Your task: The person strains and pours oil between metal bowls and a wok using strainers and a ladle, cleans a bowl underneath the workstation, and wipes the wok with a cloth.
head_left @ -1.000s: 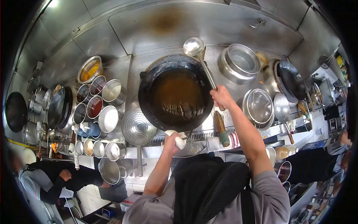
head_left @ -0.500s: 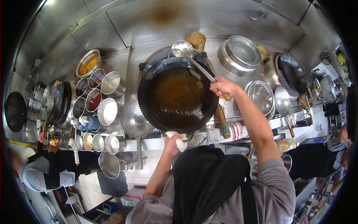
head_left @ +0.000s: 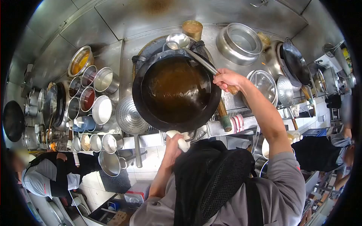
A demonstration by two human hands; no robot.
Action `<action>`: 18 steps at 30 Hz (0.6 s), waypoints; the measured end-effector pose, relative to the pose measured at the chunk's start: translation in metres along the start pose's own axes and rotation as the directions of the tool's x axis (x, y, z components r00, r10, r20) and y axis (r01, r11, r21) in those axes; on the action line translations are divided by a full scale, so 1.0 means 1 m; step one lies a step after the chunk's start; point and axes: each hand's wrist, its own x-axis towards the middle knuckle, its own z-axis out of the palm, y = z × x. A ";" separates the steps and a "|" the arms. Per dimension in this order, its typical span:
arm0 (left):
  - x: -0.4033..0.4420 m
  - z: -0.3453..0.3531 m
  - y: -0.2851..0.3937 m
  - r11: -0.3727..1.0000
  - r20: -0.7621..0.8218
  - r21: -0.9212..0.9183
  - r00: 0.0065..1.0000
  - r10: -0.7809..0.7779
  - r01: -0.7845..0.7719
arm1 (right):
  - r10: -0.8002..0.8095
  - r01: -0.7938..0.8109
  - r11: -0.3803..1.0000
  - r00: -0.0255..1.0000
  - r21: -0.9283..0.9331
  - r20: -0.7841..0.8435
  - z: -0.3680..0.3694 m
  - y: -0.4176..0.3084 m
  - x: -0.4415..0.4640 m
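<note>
A large black wok (head_left: 138,101) sits over the round burner with a pool of brown liquid (head_left: 175,88) inside. My left hand (head_left: 173,147) is closed on a folded white cloth (head_left: 183,142), pressed against the wok's near rim beside its loop handle. My right hand (head_left: 227,80) grips the wooden end of a long ladle (head_left: 178,40). The ladle's bowl hangs over the far edge of the wok, its shaft slanting across the right side. Left of the wok lies a perforated strainer (head_left: 132,116).
Several metal pots of sauces and powders, including a red sauce (head_left: 87,98), crowd the left. A steel pot (head_left: 241,43), a mesh strainer (head_left: 263,86) and a bamboo brush (head_left: 224,117) are on the right. A co-worker (head_left: 49,171) stands at far left, another person (head_left: 320,152) at far right.
My view has shifted, so most things appear farther left and higher. The liquid's surface in the wok has moved and its glints differ. Both hands keep their holds.
</note>
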 end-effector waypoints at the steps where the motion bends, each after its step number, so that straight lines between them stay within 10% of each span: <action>1: -0.001 0.001 0.000 1.000 0.004 0.009 1.000 0.004 -0.004 | 0.001 -0.001 1.000 1.000 0.007 0.003 -0.001 0.000 -0.002; 18: -0.011 0.075 0.016 0.995 -0.066 0.084 0.996 0.067 -0.061 | -0.018 0.022 0.999 0.993 0.034 -0.114 -0.044 -0.032 -0.059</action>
